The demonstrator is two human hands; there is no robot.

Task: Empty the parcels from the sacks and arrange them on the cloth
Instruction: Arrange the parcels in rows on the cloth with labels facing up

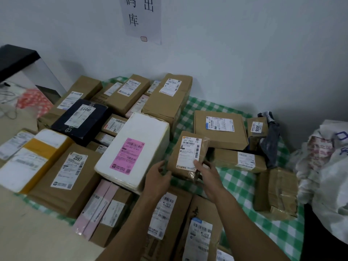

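Both hands are on one small brown parcel [185, 147] in the middle of the frame. The left hand [157, 178] curls round its lower left corner, and the right hand [206, 173] grips the lower right edge with the thumb pressed on the white label. The parcel sits over the green checked cloth [235, 183], between a white foam box [143, 132] with a pink label on its left and a flat brown box [222, 138] just behind it. More parcels crowd the left half of the cloth. A crumpled white sack [327, 176] lies at the right edge.
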